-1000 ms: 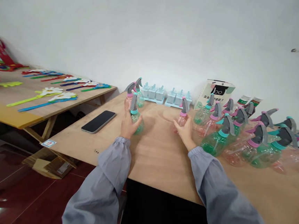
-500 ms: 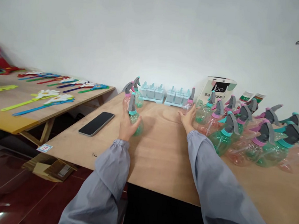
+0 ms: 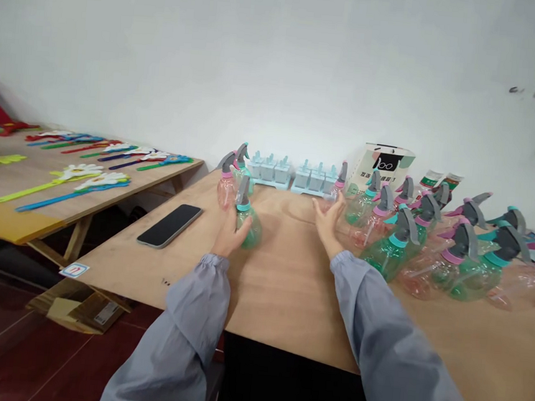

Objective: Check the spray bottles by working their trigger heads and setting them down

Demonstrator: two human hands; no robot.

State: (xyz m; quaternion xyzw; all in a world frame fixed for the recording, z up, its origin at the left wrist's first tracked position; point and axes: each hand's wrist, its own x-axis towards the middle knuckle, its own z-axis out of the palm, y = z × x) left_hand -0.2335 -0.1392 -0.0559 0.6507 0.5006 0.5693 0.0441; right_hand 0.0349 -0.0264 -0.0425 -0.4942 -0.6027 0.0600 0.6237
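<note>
My left hand (image 3: 230,235) is closed round the lower body of a green spray bottle (image 3: 249,227) with a grey head and turquoise collar. Its thumb lies across the near side; the other fingers are mostly hidden. Just behind it stand a pink spray bottle (image 3: 226,190) and another green spray bottle (image 3: 241,167). My right hand (image 3: 327,223) has thumb and fingers spread, close in front of a pink spray bottle (image 3: 336,191) whose lower part it partly hides. Whether it touches that bottle I cannot tell.
Several pink and green spray bottles (image 3: 452,260) crowd the table's right side. Pale blue popsicle moulds (image 3: 270,172) and a printed box (image 3: 378,166) stand along the wall. A phone (image 3: 170,226) lies at left. Another table (image 3: 56,207) holds colourful hand-shaped plastic toys.
The left hand's fingers have closed further round the green spray bottle, which has shifted slightly right and nearer, uncovering the pink bottle behind. The right hand stays spread. The view has shifted slightly.
</note>
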